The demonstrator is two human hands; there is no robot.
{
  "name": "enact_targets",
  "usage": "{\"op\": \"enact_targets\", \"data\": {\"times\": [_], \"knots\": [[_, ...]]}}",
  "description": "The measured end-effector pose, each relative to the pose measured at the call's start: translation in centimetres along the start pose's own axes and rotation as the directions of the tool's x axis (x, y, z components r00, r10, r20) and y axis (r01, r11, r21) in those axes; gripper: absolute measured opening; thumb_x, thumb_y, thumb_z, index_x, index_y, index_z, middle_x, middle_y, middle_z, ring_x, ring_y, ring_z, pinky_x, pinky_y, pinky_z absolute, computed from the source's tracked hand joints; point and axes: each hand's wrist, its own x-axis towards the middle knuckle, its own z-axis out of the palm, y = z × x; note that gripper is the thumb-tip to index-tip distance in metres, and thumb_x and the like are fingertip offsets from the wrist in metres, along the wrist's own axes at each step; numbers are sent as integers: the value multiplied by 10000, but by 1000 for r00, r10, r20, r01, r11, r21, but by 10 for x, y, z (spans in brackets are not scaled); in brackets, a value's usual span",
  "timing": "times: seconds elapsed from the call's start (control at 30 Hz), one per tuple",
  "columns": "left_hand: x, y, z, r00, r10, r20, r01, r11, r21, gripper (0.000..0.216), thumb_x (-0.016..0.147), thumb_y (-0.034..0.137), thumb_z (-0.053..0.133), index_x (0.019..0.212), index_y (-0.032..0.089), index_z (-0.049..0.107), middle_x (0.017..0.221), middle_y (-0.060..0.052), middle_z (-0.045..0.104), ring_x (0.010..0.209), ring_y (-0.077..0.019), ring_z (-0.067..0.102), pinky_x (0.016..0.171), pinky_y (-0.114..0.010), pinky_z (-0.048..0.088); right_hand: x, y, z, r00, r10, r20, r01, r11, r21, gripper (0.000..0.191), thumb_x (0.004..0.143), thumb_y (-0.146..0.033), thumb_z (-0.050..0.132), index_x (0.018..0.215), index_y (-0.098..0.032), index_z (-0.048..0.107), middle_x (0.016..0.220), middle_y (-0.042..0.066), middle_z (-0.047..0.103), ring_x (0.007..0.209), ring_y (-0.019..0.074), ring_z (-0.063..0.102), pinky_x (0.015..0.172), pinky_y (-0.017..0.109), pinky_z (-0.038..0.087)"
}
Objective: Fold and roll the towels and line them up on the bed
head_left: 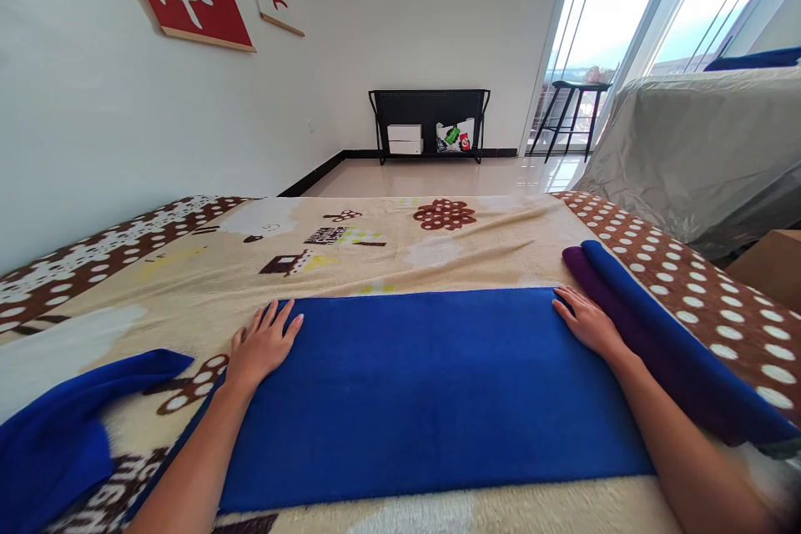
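A blue towel (431,392) lies spread flat as a wide rectangle on a patterned blanket (388,254). My left hand (261,346) rests with fingers spread on its far left corner. At the far right corner, my right hand (588,321) lies open, fingertips on the towel's edge. Both palms face down and neither hand grips anything. Just right of my right hand are folded cloths, one blue (676,334) and one purple (626,334). A crumpled blue cloth (62,425) lies left of my left forearm.
The blanket has a brown border with white dots (707,292). Beyond it stands a black rack (431,110) holding a white box (405,138). On the right are a covered piece of furniture (707,142), a cardboard box (773,267) and a dark stool (576,88) by the window.
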Motion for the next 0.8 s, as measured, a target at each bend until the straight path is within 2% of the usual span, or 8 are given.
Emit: {"op": "enact_targets", "data": {"times": [0.2,0.33,0.43,0.5,0.57,0.63,0.7,0.8], "knots": [[1,2,-7,999,-33,-19,32,998,-62,666,952,654,240,1496,320,428,1610,-66,341,1491,-331,275,1166,-588,225,-1,-4,-4,1000,-8,-1,8,1000,-13,616,975,-542,308,1391,-156,548,1478,111,511,1430,257,403,1210,453,300],[-18,22,-29,980,-73,-186,58,995,-83,644,996,498,184,1493,162,418,1609,-132,332,1518,-281,212,1205,-546,135,-8,-23,-19,998,-36,-52,35,999,-25,583,975,-464,322,1382,-113,547,1504,157,466,1449,285,367,1221,512,244],[-41,70,-46,964,139,-227,-165,981,-99,581,985,348,233,1499,122,385,1598,-143,350,1507,-253,248,1213,-511,113,-10,-71,-25,989,-120,-83,119,993,-20,532,984,-377,322,1390,-109,538,1533,154,425,1479,263,311,1246,498,158],[-54,118,-48,933,332,-141,-348,931,-111,559,948,279,321,1488,181,420,1559,-93,433,1454,-205,366,1190,-427,226,-7,-122,-20,974,-219,-55,220,976,4,485,985,-332,353,1389,-147,547,1521,113,453,1474,221,325,1250,440,173],[-62,173,-41,881,469,-65,-474,872,-124,556,915,222,381,1464,251,467,1555,-21,444,1442,-152,384,1166,-337,278,-2,-180,-5,949,-316,-11,317,948,41,448,977,-296,414,1393,-194,547,1507,67,482,1458,178,352,1244,377,199],[-68,224,-27,855,518,-27,-517,846,-131,582,893,186,417,1473,210,458,1568,-43,420,1453,-157,367,1168,-328,279,2,-231,14,934,-357,17,355,932,76,409,984,-273,444,1368,-198,564,1476,73,520,1430,171,396,1222,368,248],[-71,259,-10,868,496,-8,-493,860,-131,567,915,164,379,1478,145,446,1557,-99,427,1449,-184,381,1162,-359,302,2,-265,33,937,-347,31,342,934,103,378,994,-322,488,1335,-185,574,1434,96,553,1371,207,468,1178,447,322],[-76,279,12,898,440,-14,-438,890,-126,538,972,184,291,1485,103,428,1565,-133,402,1466,-215,352,1179,-419,288,-3,-279,52,953,-301,32,294,947,131,406,976,-406,547,1316,-186,575,1417,108,549,1319,245,510,1131,529,366]]}}
